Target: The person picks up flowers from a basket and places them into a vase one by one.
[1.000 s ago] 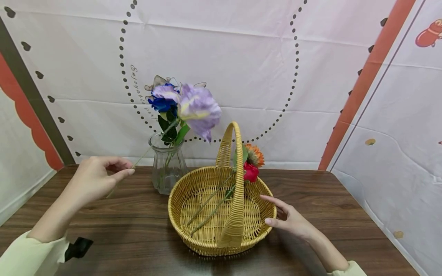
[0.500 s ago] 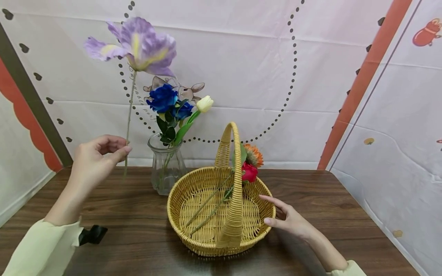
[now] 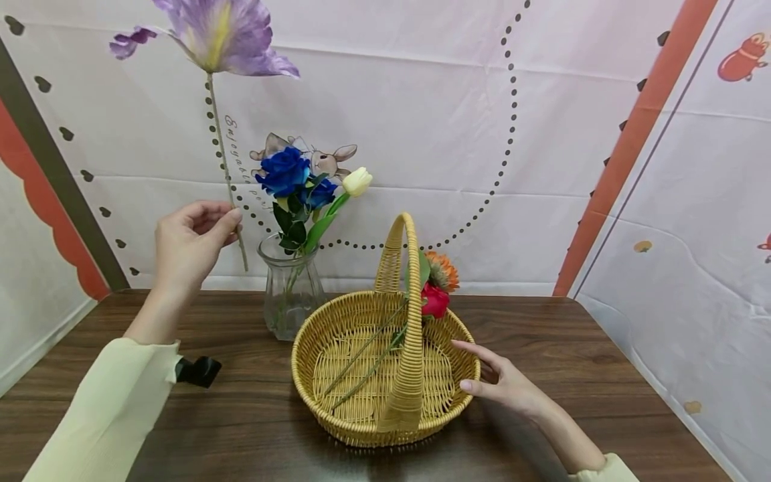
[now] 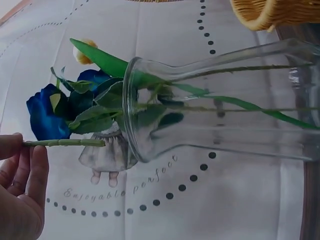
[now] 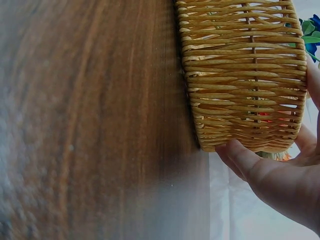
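My left hand [image 3: 191,244] pinches the stem of a large purple iris-like flower [image 3: 223,37], its bloom partly cut off by the head view's top edge. The stem's lower end [image 4: 75,143] points toward the mouth of a glass vase [image 3: 293,294], apart from it. Blue roses [image 3: 283,171] and a white tulip [image 3: 357,181] stand in the vase. My right hand [image 3: 512,387] holds the right side of a wicker basket [image 3: 307,395], thumb and index finger over its rim. A red rose [image 3: 435,300] and an orange flower [image 3: 444,271] lie in the basket, partly behind its handle.
The brown wooden table [image 3: 542,341] carries the vase, with the basket in front and to its right. The tall arched handle [image 3: 412,321] crosses the basket. A printed white cloth [image 3: 421,120] hangs behind the table.
The left hand has raised the purple flower up and left, away from the vase top, then tipped its stem end back toward the vase. The right hand and basket stay nearly still.
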Demonstrator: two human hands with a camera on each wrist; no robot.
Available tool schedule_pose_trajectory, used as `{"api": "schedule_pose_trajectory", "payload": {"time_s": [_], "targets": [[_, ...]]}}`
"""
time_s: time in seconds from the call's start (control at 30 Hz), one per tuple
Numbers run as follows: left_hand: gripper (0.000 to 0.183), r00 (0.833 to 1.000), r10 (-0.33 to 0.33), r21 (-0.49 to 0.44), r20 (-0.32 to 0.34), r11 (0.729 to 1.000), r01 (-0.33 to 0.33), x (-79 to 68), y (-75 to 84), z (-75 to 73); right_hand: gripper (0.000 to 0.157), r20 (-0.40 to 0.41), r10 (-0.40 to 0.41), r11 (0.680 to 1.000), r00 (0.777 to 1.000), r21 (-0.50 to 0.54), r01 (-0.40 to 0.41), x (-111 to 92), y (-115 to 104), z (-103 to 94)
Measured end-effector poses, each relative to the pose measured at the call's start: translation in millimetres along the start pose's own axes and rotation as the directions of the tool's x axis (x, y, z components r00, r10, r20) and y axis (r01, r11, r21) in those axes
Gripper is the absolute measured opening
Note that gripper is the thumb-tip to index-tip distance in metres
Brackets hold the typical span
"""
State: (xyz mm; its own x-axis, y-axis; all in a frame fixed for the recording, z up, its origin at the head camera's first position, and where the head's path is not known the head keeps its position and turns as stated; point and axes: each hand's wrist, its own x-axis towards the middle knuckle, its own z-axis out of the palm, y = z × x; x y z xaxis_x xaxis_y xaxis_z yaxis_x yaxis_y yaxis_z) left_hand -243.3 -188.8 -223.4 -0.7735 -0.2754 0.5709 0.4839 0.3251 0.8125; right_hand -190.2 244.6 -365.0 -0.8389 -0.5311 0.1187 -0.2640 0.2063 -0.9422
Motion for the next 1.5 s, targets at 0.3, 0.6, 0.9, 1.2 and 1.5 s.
{"api": "schedule_pose_trajectory", "payload": {"time_s": [0.3,0.6,0.9,1.2,1.5], "targets": [[0.013,0.997,-0.052,-0.167,-0.064,0.985,0.040,20.0,0.7,17.8,0.060,-0.001,-0.015,1.000,1.000,-0.001,0.015,1,-2,2.1],[0.021,0.997,-0.034,-0.022,-0.065,0.999,0.033,26.8,-12.2,29.7,0.058,-0.009,-0.021,0.999,1.000,-0.038,0.021,2,-3,3.3],[0.027,0.998,-0.044,0.241,0.034,0.970,0.034,18.6,-35.4,27.9,0.059,-0.005,0.013,1.000,1.000,-0.024,-0.013,2,-1,3.3],[0.031,0.996,-0.009,0.425,0.093,0.904,-0.032,13.4,-36.6,22.0,0.058,-0.008,0.005,1.000,1.000,-0.020,-0.006,1,-2,1.0],[0.028,0.995,0.027,0.377,0.095,0.924,-0.061,9.7,-37.2,17.9,0.057,-0.014,0.008,0.999,1.000,-0.034,-0.008,0,-1,-0.2]]}}
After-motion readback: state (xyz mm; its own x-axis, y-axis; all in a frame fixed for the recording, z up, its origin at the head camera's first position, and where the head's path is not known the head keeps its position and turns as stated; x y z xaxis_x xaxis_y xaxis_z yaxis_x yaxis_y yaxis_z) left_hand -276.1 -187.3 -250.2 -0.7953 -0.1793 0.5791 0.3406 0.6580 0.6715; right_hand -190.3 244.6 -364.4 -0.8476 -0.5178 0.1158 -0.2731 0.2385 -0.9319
